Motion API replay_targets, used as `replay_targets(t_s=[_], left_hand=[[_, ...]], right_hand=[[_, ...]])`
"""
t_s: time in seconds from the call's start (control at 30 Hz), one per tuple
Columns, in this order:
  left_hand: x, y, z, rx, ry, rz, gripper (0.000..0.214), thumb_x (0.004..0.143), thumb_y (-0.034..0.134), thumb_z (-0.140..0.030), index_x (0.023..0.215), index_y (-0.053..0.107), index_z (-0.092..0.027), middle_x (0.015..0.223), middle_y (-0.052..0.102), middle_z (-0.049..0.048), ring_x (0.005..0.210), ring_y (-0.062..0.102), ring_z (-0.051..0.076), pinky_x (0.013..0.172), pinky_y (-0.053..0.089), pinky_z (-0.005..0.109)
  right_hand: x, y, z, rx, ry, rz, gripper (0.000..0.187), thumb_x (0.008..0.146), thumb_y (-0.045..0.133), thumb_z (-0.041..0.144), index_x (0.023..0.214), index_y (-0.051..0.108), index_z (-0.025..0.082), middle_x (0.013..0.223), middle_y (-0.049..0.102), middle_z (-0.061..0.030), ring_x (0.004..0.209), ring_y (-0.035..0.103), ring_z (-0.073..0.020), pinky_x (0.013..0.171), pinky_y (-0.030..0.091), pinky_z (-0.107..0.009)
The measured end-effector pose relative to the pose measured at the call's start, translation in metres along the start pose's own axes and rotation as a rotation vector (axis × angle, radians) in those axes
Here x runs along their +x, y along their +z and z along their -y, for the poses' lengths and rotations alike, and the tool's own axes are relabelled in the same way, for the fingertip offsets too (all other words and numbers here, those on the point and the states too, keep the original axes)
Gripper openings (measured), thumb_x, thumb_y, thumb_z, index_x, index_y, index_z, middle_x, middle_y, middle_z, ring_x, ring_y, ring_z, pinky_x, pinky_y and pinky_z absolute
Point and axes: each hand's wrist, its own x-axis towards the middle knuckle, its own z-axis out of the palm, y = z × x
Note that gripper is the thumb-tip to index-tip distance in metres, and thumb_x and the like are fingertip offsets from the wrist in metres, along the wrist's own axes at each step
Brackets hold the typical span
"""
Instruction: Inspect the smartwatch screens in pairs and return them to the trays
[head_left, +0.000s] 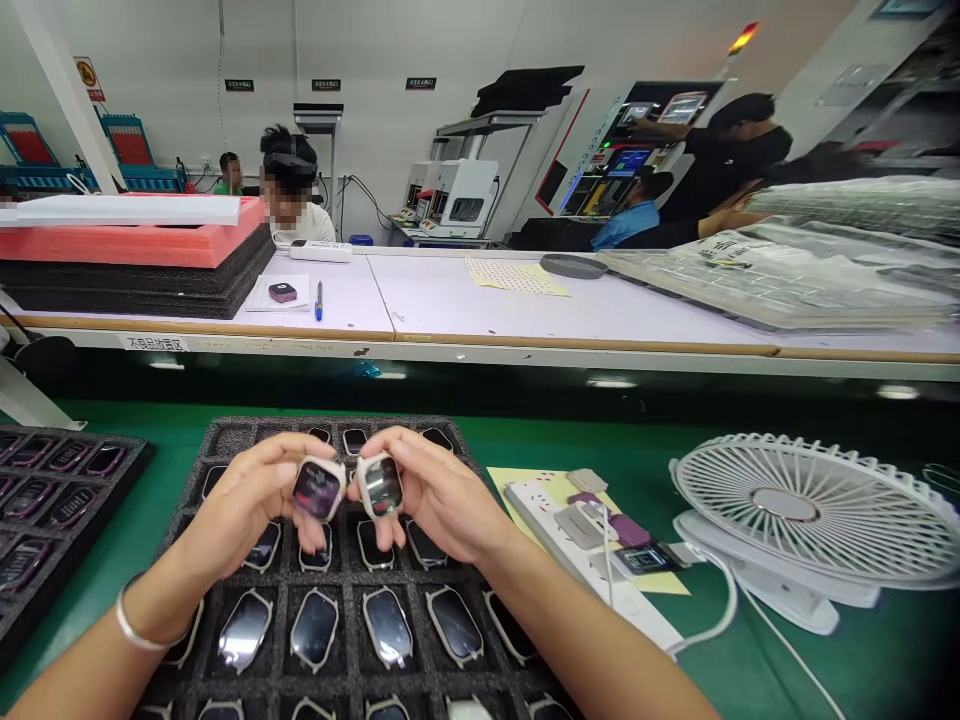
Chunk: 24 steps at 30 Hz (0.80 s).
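Note:
My left hand (247,500) pinches a smartwatch case (318,490) with a pale frame and a dark, purple-lit face. My right hand (442,500) pinches a second smartwatch case (380,486) with a pale frame and a glossy dark face. The two cases are close together but apart, tilted toward each other. Both hands hover over a black foam tray (232,437), whose pockets hold several similar cases. My fingers hide some of the pockets. A silver bangle (146,625) circles my left wrist.
A second black tray (112,450) lies to the left. On the right stand a white power strip (570,560) with plugged-in chargers and a white desk fan (814,505). Beyond a raised shelf edge (450,345), a seated person (307,225) faces me across a white table.

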Motion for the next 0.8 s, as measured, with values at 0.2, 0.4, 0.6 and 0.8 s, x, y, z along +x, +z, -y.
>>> replay_targets(t_s=[0.2,0.4,0.6,0.8], left_hand=[[-0.06,0.009,-0.019,0.081,0.049,0.233,0.036,0.085,0.062,-0.056,0.094,0.077,-0.025,0.075,0.075,0.0108,0.06,0.071,0.027,0.057,0.058,0.04],[-0.048,0.01,-0.013,0.11,0.055,0.02,0.03,0.088,0.064,-0.048,0.103,0.076,-0.025,0.079,0.075,0.0085,0.061,0.071,0.025,0.054,0.058,0.036],[0.011,-0.003,0.003,0.24,0.092,-0.216,0.028,0.076,0.079,-0.034,0.097,0.068,-0.018,0.073,0.068,0.0001,0.046,0.06,0.011,0.044,0.052,0.024],[0.031,-0.023,0.009,0.291,0.059,-0.204,0.051,0.066,0.078,-0.017,0.112,0.057,-0.02,0.093,0.067,0.0001,0.064,0.061,0.008,0.058,0.055,0.022]], right_hand=[[-0.071,0.029,0.033,-0.028,0.093,0.158,0.043,0.091,0.057,0.065,0.098,0.059,0.023,0.091,0.076,-0.0122,0.067,0.074,-0.0201,0.056,0.055,-0.029],[-0.071,0.029,0.031,0.017,0.031,0.196,0.034,0.094,0.059,0.057,0.099,0.059,0.024,0.096,0.076,-0.0104,0.071,0.075,-0.0178,0.06,0.055,-0.027],[-0.006,0.007,-0.004,-0.072,-0.072,-0.056,0.031,0.081,0.079,0.036,0.097,0.056,0.021,0.083,0.074,-0.0021,0.05,0.066,-0.011,0.045,0.048,-0.02],[0.027,-0.016,-0.022,-0.033,-0.013,-0.142,0.029,0.081,0.068,0.02,0.109,0.058,0.02,0.096,0.075,-0.0048,0.065,0.074,-0.0158,0.06,0.057,-0.027]])
